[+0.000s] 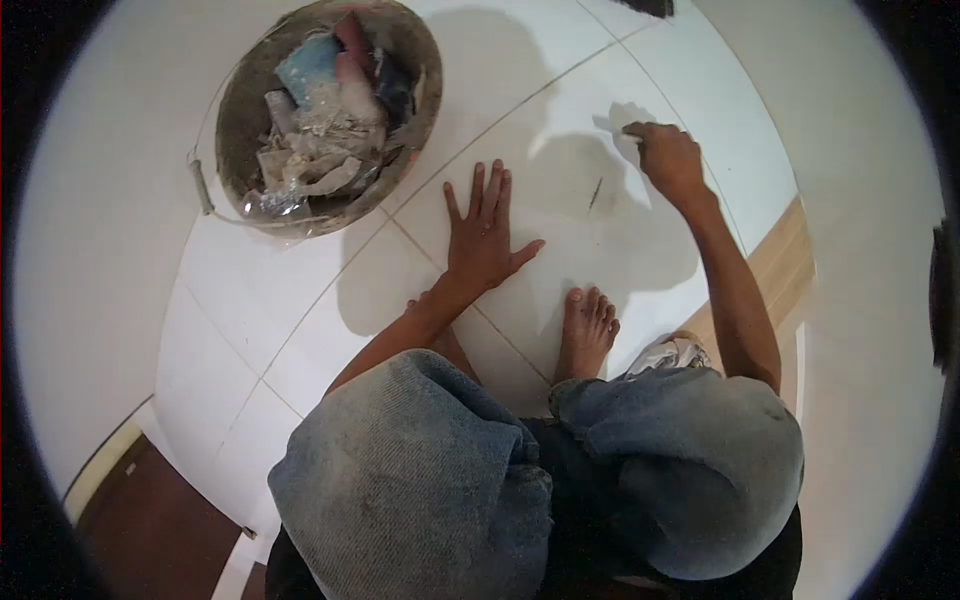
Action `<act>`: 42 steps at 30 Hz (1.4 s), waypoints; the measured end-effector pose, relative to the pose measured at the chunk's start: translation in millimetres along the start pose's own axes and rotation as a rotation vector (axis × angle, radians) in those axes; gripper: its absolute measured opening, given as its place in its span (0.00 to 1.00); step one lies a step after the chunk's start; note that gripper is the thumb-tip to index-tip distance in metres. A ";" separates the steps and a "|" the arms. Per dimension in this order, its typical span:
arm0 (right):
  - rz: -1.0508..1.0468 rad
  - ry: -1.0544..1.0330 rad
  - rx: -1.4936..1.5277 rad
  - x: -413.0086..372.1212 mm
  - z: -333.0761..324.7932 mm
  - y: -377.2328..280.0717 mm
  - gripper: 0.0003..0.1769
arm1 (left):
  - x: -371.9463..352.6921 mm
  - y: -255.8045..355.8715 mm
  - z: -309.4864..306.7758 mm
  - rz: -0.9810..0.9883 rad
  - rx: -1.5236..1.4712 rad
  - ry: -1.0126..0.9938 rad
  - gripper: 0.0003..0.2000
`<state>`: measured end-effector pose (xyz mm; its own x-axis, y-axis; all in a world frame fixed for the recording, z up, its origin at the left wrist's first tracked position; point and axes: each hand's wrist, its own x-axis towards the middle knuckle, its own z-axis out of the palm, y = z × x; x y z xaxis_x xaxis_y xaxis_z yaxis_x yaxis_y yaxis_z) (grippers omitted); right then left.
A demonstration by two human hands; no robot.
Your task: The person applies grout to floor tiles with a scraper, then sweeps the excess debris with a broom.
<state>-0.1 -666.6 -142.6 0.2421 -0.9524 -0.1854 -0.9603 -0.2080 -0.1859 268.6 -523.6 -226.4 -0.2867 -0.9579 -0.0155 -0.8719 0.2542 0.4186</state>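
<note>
My left hand (483, 232) lies flat on a white floor tile (560, 215), fingers spread, holding nothing. My right hand (668, 157) rests farther out on the same tile with its fingers curled under; whether it pinches something small I cannot tell. A thin dark nail-like object (595, 192) lies on the tile between the two hands, touching neither. I am squatting, with my knees in blue jeans (560, 480) at the bottom and one bare foot (588, 330) on the tile.
A dirty round bucket (232, 110) full of scraps, cloth and plastic stands at the upper left, its wire handle hanging down. Grout lines cross the white floor. A wooden strip (785, 262) runs at the right, and a brown surface (150, 520) at the lower left.
</note>
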 end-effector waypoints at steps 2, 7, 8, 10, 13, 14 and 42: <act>-0.059 0.085 -0.065 -11.7 27.5 12.1 0.18 | 16.5 13.7 9.0 0.061 -0.010 -0.020 0.54; -0.060 -0.190 -0.062 -105.4 47.2 -36.6 0.18 | 34.4 38.0 17.5 0.149 0.004 -0.043 0.56; -0.079 -0.079 0.053 -111.7 46.8 -33.9 0.16 | 34.2 42.1 20.8 0.186 -0.019 -0.075 0.57; -0.017 0.098 0.221 -119.9 44.3 -23.5 0.14 | 28.1 46.1 33.6 0.255 -0.099 -0.054 0.58; 0.433 0.062 0.234 -130.4 28.1 18.9 0.17 | 18.3 39.7 16.2 0.154 -0.053 -0.112 0.58; 0.477 0.199 0.666 -145.6 29.1 36.2 0.19 | 12.5 29.9 12.7 0.132 -0.042 -0.103 0.58; -0.359 0.327 0.959 32.6 -122.5 -191.5 0.20 | 13.5 -21.6 -280.8 -0.149 -0.041 0.897 0.41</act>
<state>174.7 -685.1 5.3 0.3027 -0.9136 0.2715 -0.2968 -0.3611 -0.8840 395.0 -579.5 19.4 0.2591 -0.7292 0.6334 -0.8556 0.1309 0.5008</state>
